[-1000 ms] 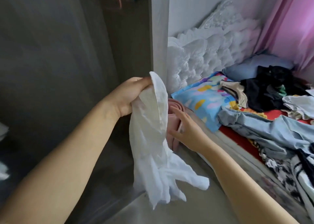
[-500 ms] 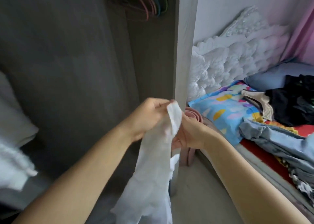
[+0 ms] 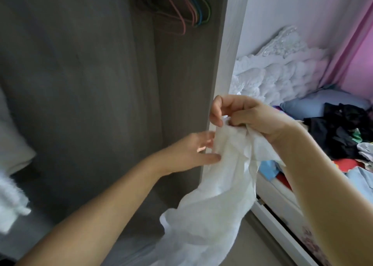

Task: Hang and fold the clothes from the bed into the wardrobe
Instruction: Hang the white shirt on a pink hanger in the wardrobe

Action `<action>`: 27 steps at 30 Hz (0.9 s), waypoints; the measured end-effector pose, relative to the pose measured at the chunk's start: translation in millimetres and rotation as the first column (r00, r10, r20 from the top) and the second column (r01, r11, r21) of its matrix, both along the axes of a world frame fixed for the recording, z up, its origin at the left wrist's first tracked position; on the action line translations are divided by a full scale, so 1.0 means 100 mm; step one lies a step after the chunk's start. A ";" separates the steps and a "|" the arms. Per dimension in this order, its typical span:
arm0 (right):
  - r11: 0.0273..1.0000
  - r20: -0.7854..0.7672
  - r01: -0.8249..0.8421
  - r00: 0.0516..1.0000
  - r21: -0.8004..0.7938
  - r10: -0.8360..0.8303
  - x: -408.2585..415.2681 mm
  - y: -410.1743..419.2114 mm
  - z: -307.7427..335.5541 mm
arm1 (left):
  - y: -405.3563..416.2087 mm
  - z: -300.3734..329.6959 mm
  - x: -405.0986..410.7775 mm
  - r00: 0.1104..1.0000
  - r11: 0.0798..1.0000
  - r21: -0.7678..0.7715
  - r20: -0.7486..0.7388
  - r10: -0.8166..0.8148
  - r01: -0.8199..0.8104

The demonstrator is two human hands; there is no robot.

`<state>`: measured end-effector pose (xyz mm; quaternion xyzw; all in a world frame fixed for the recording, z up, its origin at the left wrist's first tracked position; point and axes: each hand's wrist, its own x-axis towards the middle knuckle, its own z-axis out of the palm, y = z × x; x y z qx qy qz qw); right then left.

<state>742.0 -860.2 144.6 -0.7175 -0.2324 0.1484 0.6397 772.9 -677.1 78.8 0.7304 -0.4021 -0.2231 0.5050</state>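
White folded cloth (image 3: 12, 211) shows blurred at the far left edge, beside the dark grey wood-grain inside of the wardrobe (image 3: 84, 88). Up at the top of that space hang several empty plastic hangers (image 3: 181, 9), pink, blue and green, bunched together. Lower down, the person's left hand (image 3: 191, 154) reaches in from the left with its fingers stretched out and relaxed, the fingertips touching the side of a thin white garment (image 3: 222, 195) without curling round it. The garment hangs in front of the pale front edge of the wardrobe side panel (image 3: 228, 67), its lower part trailing down out of view at the bottom. The right hand (image 3: 248, 118) is above and to the right of the left, its fingers curled, pinching the bunched top of the garment and bearing its weight. Behind the right forearm stands the white tufted headboard (image 3: 282, 75), and below it the bed (image 3: 282, 197), where a blue pillow (image 3: 314, 106), a heap of black clothes (image 3: 341, 128) and a pale blue piece (image 3: 361, 181) lie. A pink curtain (image 3: 359, 49) hangs at the far right.
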 end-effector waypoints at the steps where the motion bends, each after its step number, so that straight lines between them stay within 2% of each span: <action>1: 0.999 0.027 0.013 1.000 -0.039 -0.012 -0.02 0.00 0.08 | -0.04 -0.06 -0.04 1.000 0.999 0.045 0.004 0.013 -0.013; 4: 0.982 0.108 0.099 0.991 -0.159 -0.082 -0.08 -0.08 0.18 | -0.09 -0.17 -0.03 0.987 0.991 -0.013 -0.088 0.135 -0.137; 5: 0.973 0.122 0.156 0.983 -0.170 -0.137 -0.10 -0.12 0.19 | -0.06 -0.19 0.01 0.983 0.983 -0.002 -0.034 0.181 -0.181; 8: 0.948 0.120 0.317 0.943 -0.026 -0.311 -0.17 -0.27 0.22 | 0.04 -0.31 0.12 0.903 0.914 0.066 0.199 0.380 -0.399; 10: 0.936 0.108 0.338 0.932 0.099 -0.347 -0.23 -0.36 0.29 | 0.10 -0.38 0.13 0.838 0.857 0.029 0.227 0.496 -0.515; 12: 0.941 0.138 0.316 0.934 0.119 -0.331 -0.26 -0.41 0.36 | 0.10 -0.36 0.07 0.842 0.865 -0.062 0.201 0.500 -0.499; 14: 0.963 0.199 0.263 0.942 0.060 -0.270 -0.25 -0.41 0.42 | -0.03 -0.28 -0.07 0.935 0.948 -0.090 0.161 0.316 -0.305; 16: 0.983 0.268 0.182 0.948 -0.005 -0.174 -0.25 -0.34 0.45 | -0.25 -0.26 -0.27 0.983 0.994 -0.007 0.149 0.107 -0.107; 17: 0.988 0.290 0.155 0.946 -0.024 -0.142 -0.25 -0.30 0.47 | -0.36 -0.30 -0.33 0.986 0.996 0.060 0.159 0.054 -0.064; 19: 0.989 0.306 0.150 0.942 -0.008 -0.140 -0.29 -0.27 0.52 | -0.49 -0.44 -0.34 0.980 0.988 0.108 0.177 0.089 -0.109; 22: 0.987 0.311 0.153 0.937 0.042 -0.159 -0.39 -0.35 0.58 | -0.36 -0.60 -0.23 0.958 0.960 0.018 0.067 0.279 -0.281; 25: 0.954 0.269 0.275 0.916 0.120 -0.298 -0.42 -0.57 0.56 | -0.11 -0.59 -0.12 0.903 0.902 -0.100 0.058 0.426 -0.420; 27: 0.911 0.207 0.369 0.892 0.183 -0.402 -0.36 -0.68 0.48 | 0.05 -0.46 -0.09 0.901 0.896 -0.140 0.042 0.432 -0.422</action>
